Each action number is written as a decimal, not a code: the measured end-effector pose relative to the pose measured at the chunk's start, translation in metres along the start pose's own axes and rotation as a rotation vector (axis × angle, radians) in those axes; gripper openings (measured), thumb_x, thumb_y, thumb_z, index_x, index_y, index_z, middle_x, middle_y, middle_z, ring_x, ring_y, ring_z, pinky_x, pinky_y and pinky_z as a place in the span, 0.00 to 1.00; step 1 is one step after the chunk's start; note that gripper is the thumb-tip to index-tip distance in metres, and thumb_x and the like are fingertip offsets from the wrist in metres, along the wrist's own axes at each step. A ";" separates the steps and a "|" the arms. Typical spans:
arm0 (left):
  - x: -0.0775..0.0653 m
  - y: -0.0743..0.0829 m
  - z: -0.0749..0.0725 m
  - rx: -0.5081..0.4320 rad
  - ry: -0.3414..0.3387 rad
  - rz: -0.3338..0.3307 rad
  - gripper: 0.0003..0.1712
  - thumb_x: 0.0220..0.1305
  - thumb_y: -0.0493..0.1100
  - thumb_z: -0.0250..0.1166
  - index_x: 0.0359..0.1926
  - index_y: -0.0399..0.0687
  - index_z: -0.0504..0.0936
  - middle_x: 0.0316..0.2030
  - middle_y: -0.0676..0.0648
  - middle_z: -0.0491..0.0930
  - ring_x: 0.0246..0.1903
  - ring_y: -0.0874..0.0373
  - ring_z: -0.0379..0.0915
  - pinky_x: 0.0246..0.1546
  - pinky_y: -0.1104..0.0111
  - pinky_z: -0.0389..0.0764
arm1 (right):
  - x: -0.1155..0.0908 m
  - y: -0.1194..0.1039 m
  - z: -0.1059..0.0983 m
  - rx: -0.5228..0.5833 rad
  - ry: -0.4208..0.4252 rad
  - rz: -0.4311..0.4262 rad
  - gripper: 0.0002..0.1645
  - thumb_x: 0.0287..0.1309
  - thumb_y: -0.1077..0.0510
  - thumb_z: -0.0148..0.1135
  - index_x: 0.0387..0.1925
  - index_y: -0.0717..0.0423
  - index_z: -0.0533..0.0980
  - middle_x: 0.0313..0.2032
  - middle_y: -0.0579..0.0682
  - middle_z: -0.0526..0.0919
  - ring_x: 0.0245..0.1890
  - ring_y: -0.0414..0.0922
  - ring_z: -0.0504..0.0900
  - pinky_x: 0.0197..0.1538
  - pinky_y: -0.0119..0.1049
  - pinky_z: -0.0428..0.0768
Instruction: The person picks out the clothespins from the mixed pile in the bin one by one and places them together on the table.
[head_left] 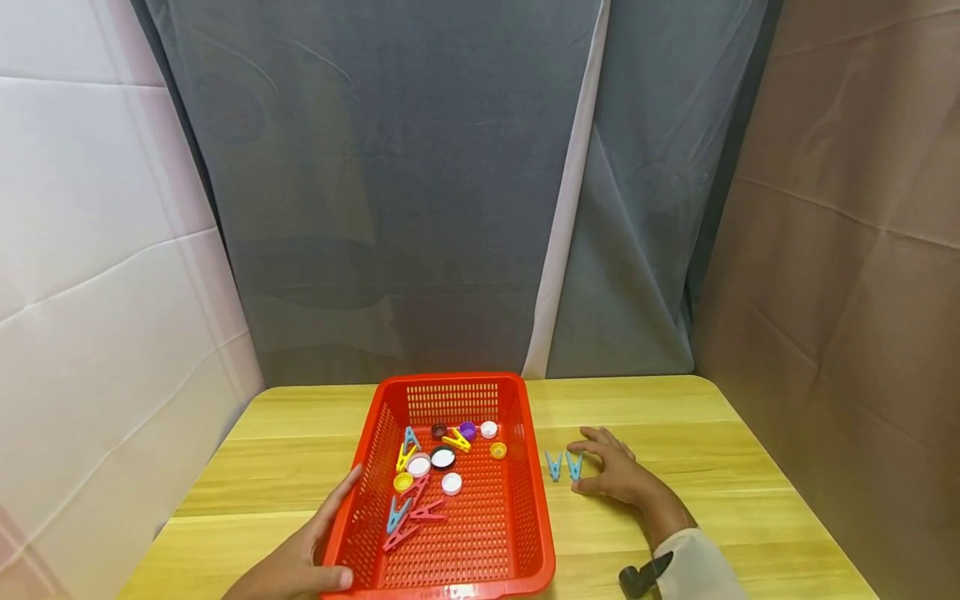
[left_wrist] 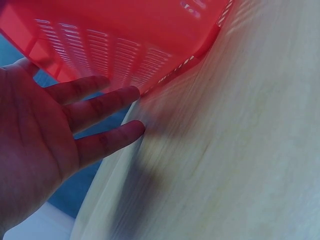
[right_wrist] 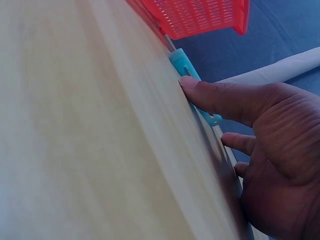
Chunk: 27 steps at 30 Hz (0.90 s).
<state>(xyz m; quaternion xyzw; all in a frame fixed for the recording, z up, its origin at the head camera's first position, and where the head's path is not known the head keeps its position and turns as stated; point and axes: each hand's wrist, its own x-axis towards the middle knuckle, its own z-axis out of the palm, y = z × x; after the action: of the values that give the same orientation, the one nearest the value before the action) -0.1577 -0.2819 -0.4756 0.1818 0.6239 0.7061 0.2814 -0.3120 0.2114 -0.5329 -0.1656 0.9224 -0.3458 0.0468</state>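
Observation:
My left hand [head_left: 300, 554] lies against the near left corner of a red plastic basket [head_left: 536, 508], thumb by the front rim. In the left wrist view its fingers [left_wrist: 107, 142] are straight and spread beside the basket wall. On the table right of the basket, my right hand [head_left: 618, 471] has thumb and index finger at the two ends of a light blue clothespin [head_left: 574, 467]. The right wrist view shows the thumb touching this clothespin [right_wrist: 185, 65]. Another blue clothespin [head_left: 553, 467] lies just to its left.
Inside the basket are several clothespins, among them a pink clothespin [head_left: 427, 512] and a yellow clothespin [head_left: 457, 440], plus several bottle caps such as a white cap [head_left: 452, 484]. The wooden table [head_left: 247, 483] ends at grey curtains [head_left: 420, 208] behind and cloth walls at both sides.

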 end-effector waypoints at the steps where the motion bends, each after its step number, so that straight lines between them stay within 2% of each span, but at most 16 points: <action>1: 0.000 0.000 0.000 0.003 0.003 -0.004 0.60 0.67 0.39 0.61 0.74 0.83 0.25 0.72 0.23 0.32 0.62 0.37 0.69 0.55 0.43 0.78 | 0.000 0.000 0.000 0.008 0.001 0.004 0.38 0.42 0.45 0.79 0.59 0.38 0.77 0.75 0.52 0.60 0.78 0.62 0.43 0.73 0.71 0.41; 6: 0.001 0.002 -0.001 0.014 -0.002 -0.020 0.59 0.68 0.40 0.61 0.74 0.85 0.26 0.74 0.27 0.29 0.64 0.38 0.68 0.56 0.43 0.77 | 0.000 0.002 -0.001 0.024 0.005 0.004 0.41 0.39 0.44 0.81 0.60 0.39 0.77 0.75 0.51 0.60 0.78 0.62 0.43 0.71 0.74 0.44; 10: -0.002 0.001 -0.002 0.027 -0.009 -0.005 0.60 0.68 0.40 0.61 0.74 0.85 0.25 0.74 0.27 0.26 0.64 0.38 0.66 0.57 0.43 0.78 | 0.002 0.003 -0.001 0.044 -0.025 -0.024 0.45 0.37 0.45 0.82 0.62 0.41 0.75 0.75 0.53 0.60 0.78 0.63 0.43 0.71 0.74 0.46; 15: -0.004 0.002 -0.002 0.025 0.002 -0.010 0.60 0.67 0.40 0.62 0.73 0.86 0.25 0.74 0.27 0.28 0.64 0.38 0.67 0.57 0.43 0.78 | 0.002 -0.001 -0.007 0.172 -0.080 -0.069 0.49 0.37 0.52 0.83 0.65 0.53 0.72 0.74 0.64 0.57 0.76 0.67 0.46 0.73 0.70 0.48; 19: -0.002 0.002 0.000 0.023 -0.001 -0.017 0.59 0.67 0.40 0.62 0.74 0.85 0.26 0.74 0.27 0.27 0.64 0.39 0.67 0.57 0.43 0.77 | 0.002 -0.007 -0.013 0.257 -0.101 -0.064 0.50 0.38 0.59 0.82 0.66 0.60 0.69 0.73 0.67 0.56 0.75 0.68 0.48 0.74 0.67 0.49; 27: 0.001 0.001 -0.001 0.062 -0.006 0.010 0.59 0.67 0.41 0.61 0.74 0.83 0.25 0.74 0.27 0.26 0.65 0.39 0.65 0.57 0.45 0.78 | 0.004 -0.024 -0.029 0.188 -0.027 -0.009 0.48 0.39 0.62 0.80 0.66 0.56 0.70 0.72 0.60 0.64 0.73 0.65 0.58 0.72 0.65 0.58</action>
<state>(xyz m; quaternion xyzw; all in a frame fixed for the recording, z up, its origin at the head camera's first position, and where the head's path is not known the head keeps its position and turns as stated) -0.1592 -0.2826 -0.4747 0.1954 0.6436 0.6874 0.2739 -0.3150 0.2110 -0.4955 -0.1695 0.8843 -0.4289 0.0730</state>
